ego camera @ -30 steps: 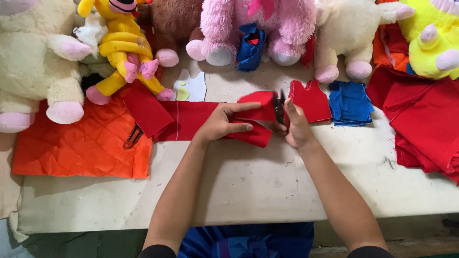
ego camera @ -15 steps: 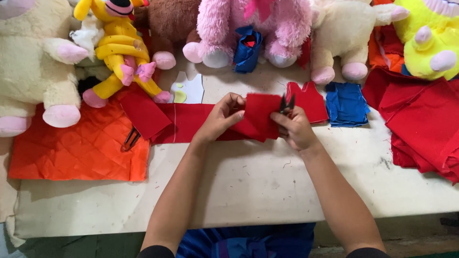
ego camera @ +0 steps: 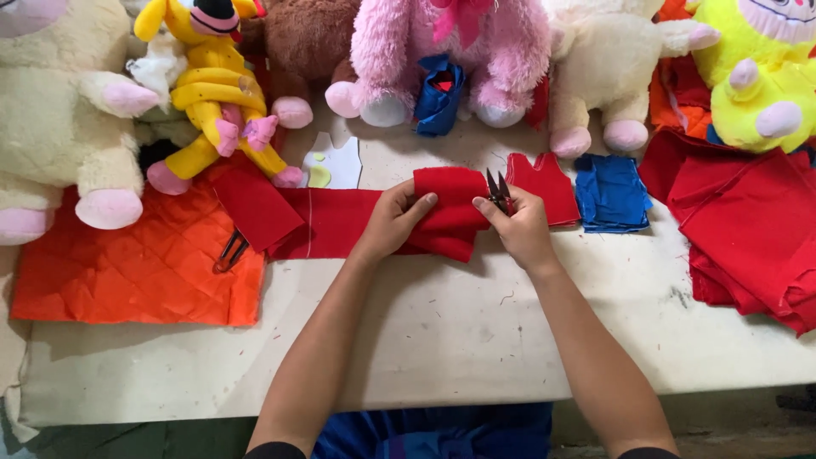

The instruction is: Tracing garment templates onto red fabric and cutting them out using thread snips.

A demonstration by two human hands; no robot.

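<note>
Head view showed the left hand (ego camera: 395,223) pinching a folded red fleece cloth piece (ego camera: 450,212) on the pale worn table (ego camera: 442,331), while the right hand (ego camera: 520,225), closed around small black thread snips (ego camera: 498,190), met its right edge.

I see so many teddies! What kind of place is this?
Probably a soft-toy sewing workshop. Plush toys like the pink plush toy line a worktable, cut red fabric lies about, and the right hand holds small snips.
</note>
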